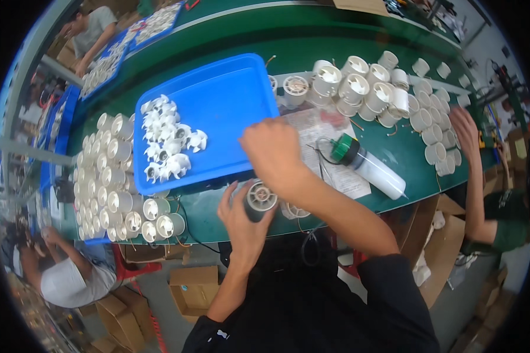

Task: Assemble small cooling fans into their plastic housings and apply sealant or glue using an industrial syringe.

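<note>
- Firstly, the left hand point(244, 228) has its thumb and fingers closed around the side of a grey cylindrical housing point(261, 199), near the front edge of the green table point(412, 154).
- The right hand point(272, 154) is bent at the wrist, just beyond this housing and near the corner of the blue tray point(229, 100). Its fingertips are hidden, so I cannot tell how far they are apart, or whether they have hold of something.
- I judge this relation the most important: the housing lies from the right hand toward the person's body, its spoked end faces upward, and its long axis seems roughly upright. The left hand is the nearer one, because it already has the grip.
- Just to the right of it, a second spoked housing point(295, 210) is partly covered by the right forearm.
- Further right, a bottle with green cap point(374, 170) lies obliquely on a printed sheet point(344, 181), with its nozzle pointing away from the hands.
- Inside the tray, white fan wheels point(169, 141) are gathered at the left side.
- Outermost, many white housings point(121, 200) stand left of the tray, and a co-worker's hand point(465, 128) is beside pale cups point(433, 134) at far right.
</note>
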The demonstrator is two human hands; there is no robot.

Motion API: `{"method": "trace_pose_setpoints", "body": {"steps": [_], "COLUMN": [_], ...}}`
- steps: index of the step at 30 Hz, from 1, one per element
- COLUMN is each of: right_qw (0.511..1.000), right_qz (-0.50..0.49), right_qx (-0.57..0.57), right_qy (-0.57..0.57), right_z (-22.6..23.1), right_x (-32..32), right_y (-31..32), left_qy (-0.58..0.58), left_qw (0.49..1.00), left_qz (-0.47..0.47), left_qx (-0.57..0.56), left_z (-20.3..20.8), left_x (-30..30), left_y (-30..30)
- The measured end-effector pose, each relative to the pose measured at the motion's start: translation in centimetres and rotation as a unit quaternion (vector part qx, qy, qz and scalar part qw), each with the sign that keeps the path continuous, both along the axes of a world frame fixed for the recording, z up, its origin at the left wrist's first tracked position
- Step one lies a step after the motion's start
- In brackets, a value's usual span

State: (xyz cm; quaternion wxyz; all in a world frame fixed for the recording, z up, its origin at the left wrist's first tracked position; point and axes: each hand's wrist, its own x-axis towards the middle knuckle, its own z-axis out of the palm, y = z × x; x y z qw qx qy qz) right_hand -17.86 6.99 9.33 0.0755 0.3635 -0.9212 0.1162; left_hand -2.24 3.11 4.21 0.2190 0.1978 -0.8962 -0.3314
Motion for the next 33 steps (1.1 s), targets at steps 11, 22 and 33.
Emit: {"method": "trace_pose_setpoints", "body": {"steps": [11,22,33], "right_qw": [0.995,0.913,0.823], "right_qz": [-0.022,0.311,0.521], "right_qx": [0.087,-0.235,-0.168], "right_qy": [0.030,0.124,0.156], "right_z": [1.4,0.8,0.6], "right_x": [0.7,-1.3,4.5], "right_y": [-2.3,0.3,7.3], "left_qy": [0.059,0.060,0.060], "left_qw": [0.995,0.993,0.982], "left_qz": [0.021,0.006,-0.021], "left_qx": [0.079,0.105,0.176], "left_z": [-3.7,-2.8,1.4], "left_x": [1.3,1.9,3.7], "left_y": [-1.6,-2.2,-3.5]}}
